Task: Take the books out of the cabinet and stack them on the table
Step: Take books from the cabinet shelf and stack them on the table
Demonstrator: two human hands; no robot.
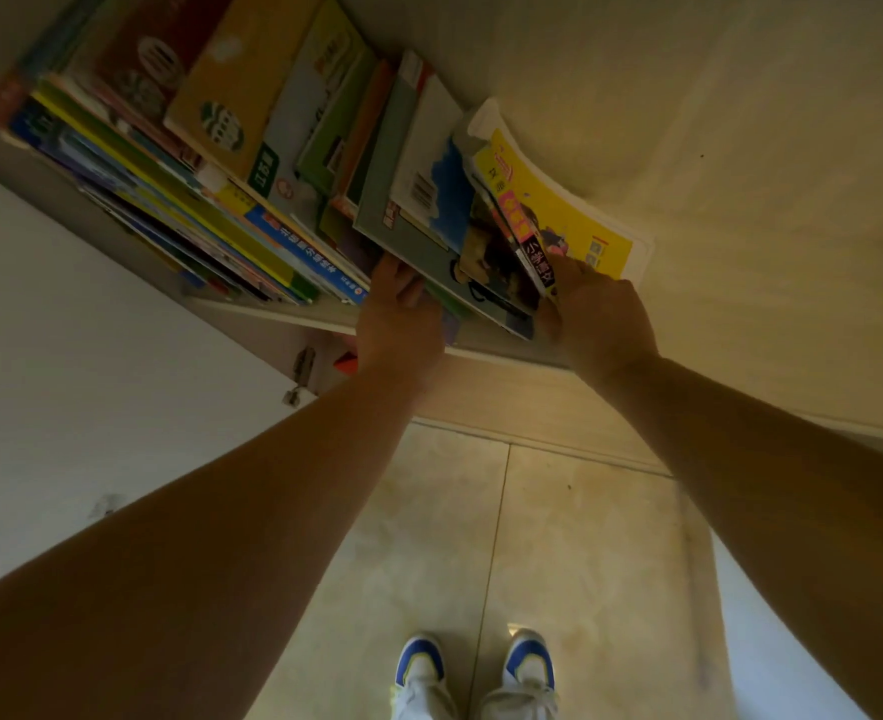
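Note:
Several colourful books point(231, 163) lean in a row on a cabinet shelf point(283, 315) at the top left. At the row's right end stands a bundle with a grey-covered book point(408, 236) and a yellow-covered book point(559, 210). My left hand point(398, 324) grips the bundle's left side at the grey book's lower edge, fingers curled under it. My right hand point(600, 319) grips the bundle's right side at the yellow book's spine. The fingertips of both hands are hidden behind the books.
The open white cabinet door point(91, 366) with its hinge point(302, 374) stands at the left. A cream wall point(740, 148) fills the right. Below lie a tiled floor point(559, 537) and my two blue-and-white shoes point(476, 672). No table is in view.

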